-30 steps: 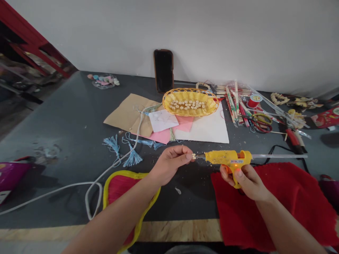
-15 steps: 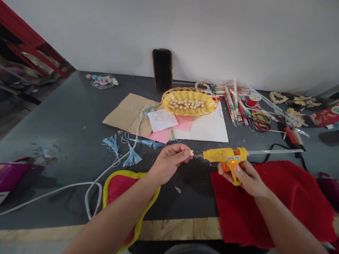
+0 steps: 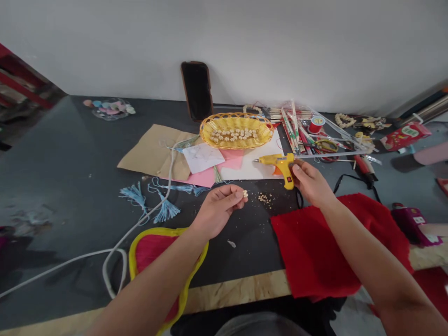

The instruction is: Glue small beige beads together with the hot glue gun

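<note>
My left hand [image 3: 224,203] pinches a small cream flower-shaped piece [image 3: 245,193] between thumb and fingertips, over the dark table. My right hand [image 3: 310,179] is closed on the back of a yellow hot glue gun [image 3: 276,162]. The gun's nozzle points left, over the white sheet, above and apart from the flower piece. A clear glue stick [image 3: 336,153] sticks out of its rear. Just right of my left hand lies a scatter of tiny tan beads [image 3: 265,199]. Beyond, a yellow woven basket [image 3: 238,141] holds many similar cream flower pieces.
Blue tassels [image 3: 166,210] and a pale cord [image 3: 140,221] lie left. A red cloth [image 3: 315,247] lies front right, a yellow-edged pink piece [image 3: 154,247] under my left forearm. Behind stand a phone [image 3: 197,91], a thread spool [image 3: 316,124] and wrapped sticks [image 3: 289,123].
My right hand has lifted the glue gun up and back, away from the flower piece, uncovering the bead scatter. My left hand still holds the piece. The view has shifted right.
</note>
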Demonstrator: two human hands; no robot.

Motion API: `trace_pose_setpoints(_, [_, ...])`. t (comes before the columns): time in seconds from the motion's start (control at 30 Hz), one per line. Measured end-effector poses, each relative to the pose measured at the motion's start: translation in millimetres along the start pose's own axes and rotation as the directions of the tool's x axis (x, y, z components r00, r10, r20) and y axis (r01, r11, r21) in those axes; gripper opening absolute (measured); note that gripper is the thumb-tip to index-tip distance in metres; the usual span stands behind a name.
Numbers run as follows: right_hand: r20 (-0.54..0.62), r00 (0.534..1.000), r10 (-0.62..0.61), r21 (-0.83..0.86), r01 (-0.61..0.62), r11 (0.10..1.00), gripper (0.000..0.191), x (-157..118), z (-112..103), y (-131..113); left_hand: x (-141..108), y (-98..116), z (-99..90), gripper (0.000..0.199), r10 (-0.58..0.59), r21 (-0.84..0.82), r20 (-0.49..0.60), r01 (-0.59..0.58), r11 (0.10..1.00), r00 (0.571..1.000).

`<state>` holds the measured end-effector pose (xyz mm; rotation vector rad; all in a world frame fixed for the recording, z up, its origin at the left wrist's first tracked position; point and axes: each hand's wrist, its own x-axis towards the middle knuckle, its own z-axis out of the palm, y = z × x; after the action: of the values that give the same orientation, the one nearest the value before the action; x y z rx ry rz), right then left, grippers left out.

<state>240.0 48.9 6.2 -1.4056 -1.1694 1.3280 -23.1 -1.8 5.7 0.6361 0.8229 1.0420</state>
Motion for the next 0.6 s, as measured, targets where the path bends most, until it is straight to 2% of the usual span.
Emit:
trace_pose_setpoints(0.07, [-0.054,0.996,-0.075,-0.286,0.056,0.957,0.045,0.3,-10.1,-3.0,-0.1,0.1,0.4,0.022,0.0,0.007,0.0,0.0,1.0,1.0])
trace_pose_setpoints(0.1, [-0.065,0.99,-0.122,-0.454,0.079,0.888,0.04,-2.7,-13.6,-4.9,-0.2,0.1,0.8,0.021,0.001,0.009,0.003,-0.001,1.0,1.0])
trace_pose_setpoints(0.17, [-0.066,0.957,-0.281,-0.721,0.149,0.676,0.03,-13.3,-14.0,-8.7,-0.6,0.1,1.8,0.021,0.0,0.016,0.011,-0.001,1.0,1.0])
trace_pose_setpoints(0.2, [0.0,0.929,-0.371,-0.792,0.226,0.567,0.025,-19.7,-10.2,-10.1,-0.8,0.1,2.4,0.021,-0.003,0.022,0.015,0.002,1.0,1.0])
trace_pose_setpoints(0.27, [0.248,0.84,-0.483,-0.823,0.445,0.352,0.019,-31.6,4.6,-11.1,-1.3,-0.1,3.8,0.021,-0.011,0.033,0.013,0.011,0.999,1.0])
trace_pose_setpoints(0.3, [0.376,0.797,-0.473,-0.812,0.529,0.247,0.017,-35.9,14.2,-10.7,-1.5,-0.2,4.3,0.022,-0.015,0.038,0.008,0.014,0.999,1.0])
trace_pose_setpoints(0.33, [0.453,0.775,-0.441,-0.813,0.562,0.152,0.016,-38.8,24.0,-10.0,-1.6,-0.2,4.7,0.022,-0.016,0.042,0.005,0.016,0.999,1.0])
trace_pose_setpoints(0.37, [0.479,0.774,-0.415,-0.829,0.554,0.076,0.016,-40.3,33.3,-9.1,-1.6,-0.2,4.9,0.022,-0.014,0.044,0.003,0.014,0.999,1.0])
trace_pose_setpoints(0.47, [0.497,0.791,-0.356,-0.854,0.518,-0.04,0.017,-38.6,52.2,-8.1,-1.5,0.1,4.7,0.022,-0.007,0.041,0.012,0.006,0.999,1.0])
trace_pose_setpoints(0.6, [0.497,0.819,-0.287,-0.862,0.503,-0.057,0.02,-35.6,59.0,-12.2,-1.7,1.4,4.9,0.023,-0.002,0.046,0.012,0.001,0.999,1.0])
